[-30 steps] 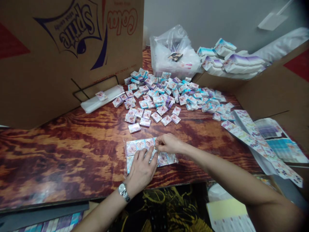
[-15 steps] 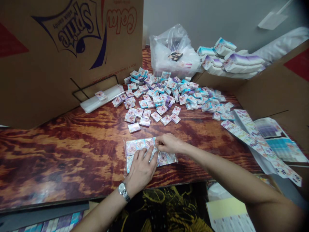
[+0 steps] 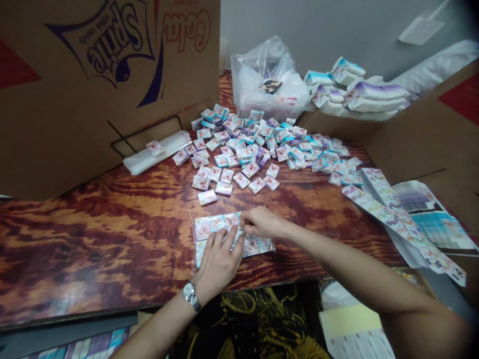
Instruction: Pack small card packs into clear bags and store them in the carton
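A clear plastic bag (image 3: 209, 227) filled with small printed packets lies near the front edge of the wooden table (image 3: 93, 239). My left hand (image 3: 219, 259), with a watch on the wrist, presses flat on the bag, fingers spread. My right hand (image 3: 260, 222) has its fingers curled in a pinch at the bag's top right edge; what they grip is hidden. Beyond the bag lies a heap of several loose small packets (image 3: 258, 147), white with pink, blue and purple print.
A large cardboard box (image 3: 97, 80) stands at the back left, with a roll of clear bags (image 3: 159, 152) before it. A plastic bag (image 3: 267, 82) and stacked bundles (image 3: 359, 92) sit at the back. Printed sheets (image 3: 404, 219) lie at the right beside more cardboard (image 3: 419, 134).
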`<state>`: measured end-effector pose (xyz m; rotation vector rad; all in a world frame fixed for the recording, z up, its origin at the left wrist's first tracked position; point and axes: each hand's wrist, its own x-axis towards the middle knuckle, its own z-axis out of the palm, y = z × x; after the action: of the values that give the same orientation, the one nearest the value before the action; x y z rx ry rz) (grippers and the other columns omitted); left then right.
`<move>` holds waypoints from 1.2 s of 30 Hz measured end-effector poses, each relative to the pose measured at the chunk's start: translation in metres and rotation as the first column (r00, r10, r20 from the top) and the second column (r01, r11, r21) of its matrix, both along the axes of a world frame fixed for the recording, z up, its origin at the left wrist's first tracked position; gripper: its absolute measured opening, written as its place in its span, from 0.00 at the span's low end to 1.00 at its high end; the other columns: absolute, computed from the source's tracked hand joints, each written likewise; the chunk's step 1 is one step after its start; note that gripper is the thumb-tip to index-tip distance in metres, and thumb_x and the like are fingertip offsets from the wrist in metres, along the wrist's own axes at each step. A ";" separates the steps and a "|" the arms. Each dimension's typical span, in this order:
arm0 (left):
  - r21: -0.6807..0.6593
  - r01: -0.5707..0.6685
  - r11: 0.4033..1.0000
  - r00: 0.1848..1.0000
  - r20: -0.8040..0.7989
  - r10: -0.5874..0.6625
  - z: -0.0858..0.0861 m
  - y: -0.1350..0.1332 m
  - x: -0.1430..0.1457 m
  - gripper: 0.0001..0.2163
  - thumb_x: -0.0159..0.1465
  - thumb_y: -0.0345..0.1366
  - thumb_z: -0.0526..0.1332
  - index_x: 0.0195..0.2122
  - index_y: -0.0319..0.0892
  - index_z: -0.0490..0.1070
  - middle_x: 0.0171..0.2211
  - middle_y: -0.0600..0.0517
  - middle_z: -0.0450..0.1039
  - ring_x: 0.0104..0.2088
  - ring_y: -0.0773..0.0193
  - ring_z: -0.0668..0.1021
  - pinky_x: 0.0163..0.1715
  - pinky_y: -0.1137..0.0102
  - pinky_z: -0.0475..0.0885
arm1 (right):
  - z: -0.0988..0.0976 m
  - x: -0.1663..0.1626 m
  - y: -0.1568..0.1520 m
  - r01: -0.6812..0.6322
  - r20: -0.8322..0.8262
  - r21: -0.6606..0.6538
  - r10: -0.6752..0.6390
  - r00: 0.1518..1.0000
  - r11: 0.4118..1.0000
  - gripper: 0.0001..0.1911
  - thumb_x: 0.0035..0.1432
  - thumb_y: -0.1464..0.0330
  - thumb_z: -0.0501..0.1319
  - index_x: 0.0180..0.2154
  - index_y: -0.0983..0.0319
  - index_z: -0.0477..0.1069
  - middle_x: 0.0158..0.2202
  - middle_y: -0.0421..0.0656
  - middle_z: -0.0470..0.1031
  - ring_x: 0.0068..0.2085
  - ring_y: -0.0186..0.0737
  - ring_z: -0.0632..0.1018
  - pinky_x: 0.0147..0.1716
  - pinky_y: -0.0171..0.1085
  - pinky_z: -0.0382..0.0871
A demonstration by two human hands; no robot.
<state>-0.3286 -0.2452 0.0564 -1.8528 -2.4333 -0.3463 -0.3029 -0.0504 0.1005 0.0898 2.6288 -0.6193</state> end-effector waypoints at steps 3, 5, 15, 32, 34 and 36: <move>0.002 0.005 1.000 1.000 -0.006 -0.005 0.001 0.001 0.000 0.16 0.63 0.35 0.55 0.53 0.41 0.64 0.56 0.42 0.63 0.49 0.50 0.67 0.47 0.55 0.65 | 0.000 0.000 0.000 -0.002 0.000 0.005 0.002 1.000 1.000 0.07 0.50 0.74 0.57 0.30 0.62 0.73 0.27 0.41 0.76 0.28 0.34 0.73 0.27 0.31 0.54; 0.002 0.011 1.000 1.000 -0.009 -0.011 0.002 0.001 -0.001 0.17 0.63 0.34 0.55 0.53 0.41 0.64 0.56 0.41 0.64 0.49 0.50 0.67 0.46 0.55 0.65 | -0.001 0.000 0.000 -0.002 -0.010 0.006 0.002 1.000 1.000 0.07 0.50 0.74 0.57 0.30 0.62 0.73 0.27 0.41 0.76 0.28 0.34 0.73 0.26 0.31 0.54; -0.039 0.042 0.998 0.998 -0.053 -0.044 0.000 0.001 -0.001 0.18 0.62 0.32 0.55 0.54 0.40 0.62 0.57 0.40 0.63 0.50 0.49 0.67 0.47 0.53 0.64 | -0.003 0.000 -0.001 -0.008 -0.012 0.023 0.009 1.000 1.000 0.07 0.50 0.73 0.57 0.30 0.62 0.74 0.28 0.41 0.77 0.29 0.35 0.74 0.27 0.31 0.55; -0.038 0.061 0.997 0.997 -0.040 -0.062 -0.001 0.001 -0.002 0.18 0.62 0.33 0.56 0.53 0.40 0.62 0.57 0.39 0.62 0.50 0.49 0.68 0.48 0.53 0.63 | -0.011 0.002 -0.001 -0.088 -0.044 0.088 0.092 0.995 0.992 0.08 0.53 0.73 0.56 0.33 0.63 0.73 0.31 0.46 0.78 0.31 0.38 0.76 0.27 0.31 0.56; -0.050 0.061 0.997 0.997 -0.049 -0.064 0.000 0.001 -0.002 0.18 0.62 0.33 0.55 0.53 0.40 0.62 0.57 0.40 0.62 0.50 0.49 0.67 0.48 0.53 0.63 | -0.010 0.001 -0.001 -0.104 -0.033 0.097 0.107 0.994 0.990 0.09 0.53 0.73 0.55 0.33 0.64 0.73 0.32 0.46 0.78 0.32 0.38 0.76 0.28 0.31 0.57; -0.066 0.060 0.996 0.996 -0.059 -0.064 0.000 0.001 -0.002 0.18 0.62 0.33 0.55 0.54 0.40 0.62 0.57 0.40 0.62 0.50 0.48 0.67 0.48 0.53 0.63 | -0.010 0.000 -0.001 -0.123 -0.035 0.105 0.128 0.991 0.987 0.08 0.54 0.73 0.55 0.34 0.65 0.73 0.32 0.47 0.77 0.32 0.39 0.76 0.29 0.31 0.58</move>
<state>-0.3309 -0.2446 0.0566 -1.9384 -2.3785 -0.2139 -0.3030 -0.0518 0.0900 -0.0580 2.6808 -0.4474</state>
